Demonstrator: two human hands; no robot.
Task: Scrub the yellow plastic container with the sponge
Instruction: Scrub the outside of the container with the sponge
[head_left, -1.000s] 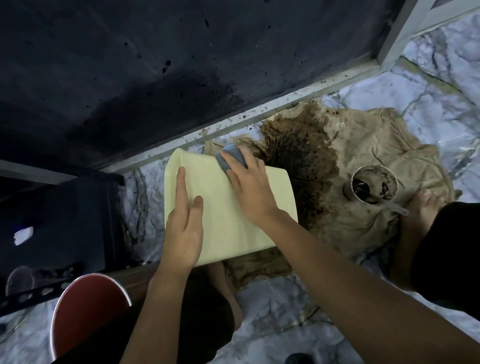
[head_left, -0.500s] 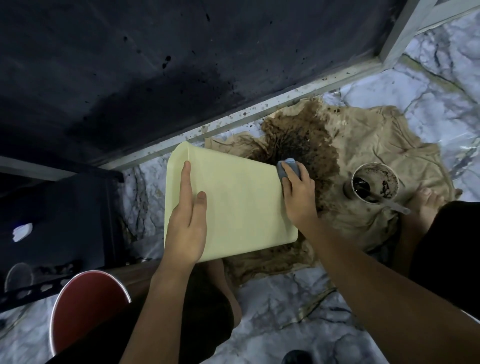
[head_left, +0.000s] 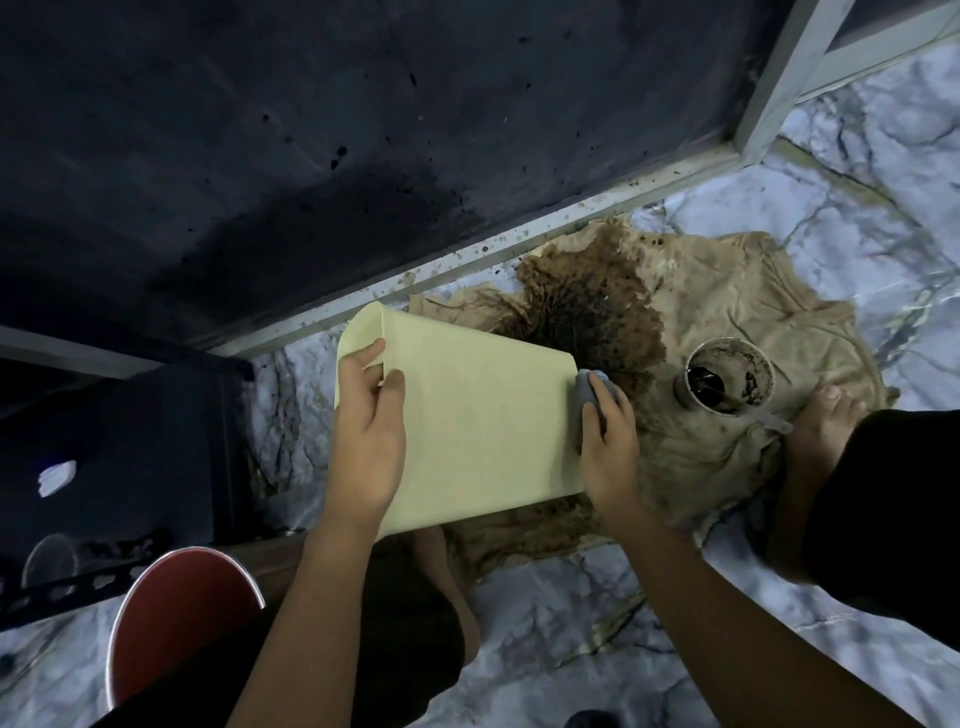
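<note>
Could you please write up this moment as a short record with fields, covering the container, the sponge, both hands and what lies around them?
container: yellow plastic container, tilted, over a cloth
sponge: grey sponge, against the container's right edge
right hand: right hand holds the sponge to the container
left hand: left hand grips the container's upper left edge, thumb hooked over it
cloth: stained brown cloth spread on the marble floor
nearby: dirty cup on the cloth, right of the sponge
</note>
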